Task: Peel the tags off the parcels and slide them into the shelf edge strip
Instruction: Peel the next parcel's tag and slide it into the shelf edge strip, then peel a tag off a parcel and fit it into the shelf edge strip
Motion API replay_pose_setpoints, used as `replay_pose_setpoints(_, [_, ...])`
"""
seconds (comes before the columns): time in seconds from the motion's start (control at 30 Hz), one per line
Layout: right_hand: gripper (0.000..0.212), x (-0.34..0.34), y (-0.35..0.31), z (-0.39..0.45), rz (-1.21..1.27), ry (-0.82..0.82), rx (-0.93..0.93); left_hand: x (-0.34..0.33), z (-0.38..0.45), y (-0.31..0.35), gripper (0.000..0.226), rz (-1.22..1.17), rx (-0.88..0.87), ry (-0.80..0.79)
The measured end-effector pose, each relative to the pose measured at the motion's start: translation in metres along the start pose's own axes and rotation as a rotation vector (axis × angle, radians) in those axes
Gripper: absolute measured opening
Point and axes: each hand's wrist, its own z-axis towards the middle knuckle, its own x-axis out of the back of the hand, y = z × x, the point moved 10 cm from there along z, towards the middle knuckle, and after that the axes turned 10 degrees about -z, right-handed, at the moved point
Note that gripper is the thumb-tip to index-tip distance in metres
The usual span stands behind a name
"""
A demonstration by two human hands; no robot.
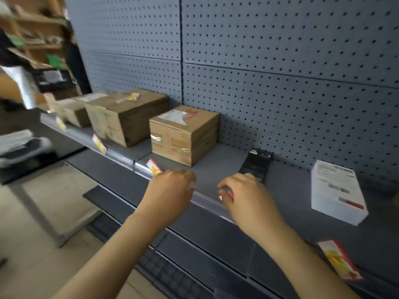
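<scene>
A small red and white tag point(225, 194) is sitting at the shelf edge strip point(207, 200), pinched under the fingertips of the right hand point(244, 196); blur makes it impossible to tell whether the tag is already inside the strip or only pressed against it. The right hand is curling narrowly around that tag, with its fingers bent down over the strip. The left hand point(170, 190) is hovering just beside it to the left, fingers loosely bent and holding nothing, its fingertips over the front lip of the shelf point(216, 169).

Further left along the strip, three more tags are standing in it: one point(154, 166) next to the left hand, another point(99, 143) farther along, and a third point(61, 124) near the far end. A further red and yellow tag point(339, 260) is lying on the edge of the shelf, near the right forearm.

On the shelf, a small cardboard parcel point(183, 134) is resting behind the hands, with a larger parcel point(127, 115) to its left, bearing a yellow tag point(132, 96) on top. A black handheld device point(255, 164) is lying behind the right hand, and a white box point(336, 190) is sitting to the right. A grey pegboard point(280, 61) is backing the shelf.
</scene>
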Motion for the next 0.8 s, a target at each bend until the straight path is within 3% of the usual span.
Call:
replay_pose_setpoints(0.43, [0.012,-0.066,-0.169,0.186,0.062,0.041,0.154,0.105,0.048,-0.215,0.022,0.069,0.121,0.1])
replay_pose_setpoints(0.8, [0.012,-0.124,-0.188,0.357,0.089,0.074,0.112,0.143,0.166,-0.332,0.022,0.047,0.138,0.208])
